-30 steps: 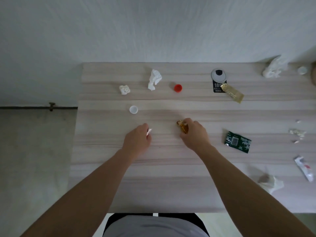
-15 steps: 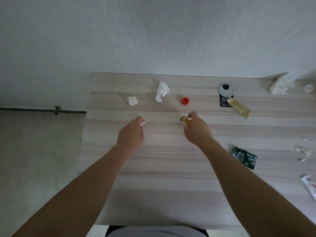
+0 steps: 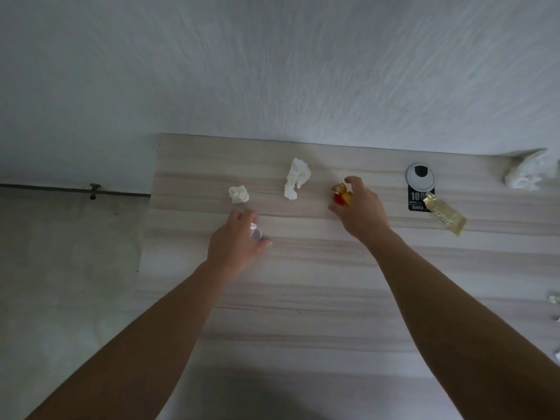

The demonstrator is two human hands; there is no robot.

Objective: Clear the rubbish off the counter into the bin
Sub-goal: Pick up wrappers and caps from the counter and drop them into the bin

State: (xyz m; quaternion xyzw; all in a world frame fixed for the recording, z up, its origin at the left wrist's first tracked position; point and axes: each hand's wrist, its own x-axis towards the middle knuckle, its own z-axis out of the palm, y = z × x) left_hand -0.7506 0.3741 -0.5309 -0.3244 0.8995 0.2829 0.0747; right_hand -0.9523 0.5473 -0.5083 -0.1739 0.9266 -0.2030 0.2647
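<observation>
On the pale wood counter (image 3: 303, 298), my left hand (image 3: 235, 241) is closed around a white bottle cap (image 3: 256, 234) together with a small white scrap, just short of a small crumpled tissue (image 3: 239, 194). My right hand (image 3: 362, 215) pinches a crumpled gold wrapper (image 3: 344, 192), and its fingers curl around a red bottle cap (image 3: 337, 199) that rests on the counter. Between the two hands, farther back, lies a larger crumpled tissue (image 3: 297, 180). No bin is in view.
Right of my right hand lie a black label with a round grey disc (image 3: 420, 184) and a gold sachet (image 3: 445, 214). A crumpled white bag (image 3: 527, 174) sits at the far right by the wall. Small scraps (image 3: 554, 298) show at the right edge.
Both hands have reached farther across the counter. The left hand has taken up the white cap. The right hand, still holding the gold wrapper, has arrived at the red cap.
</observation>
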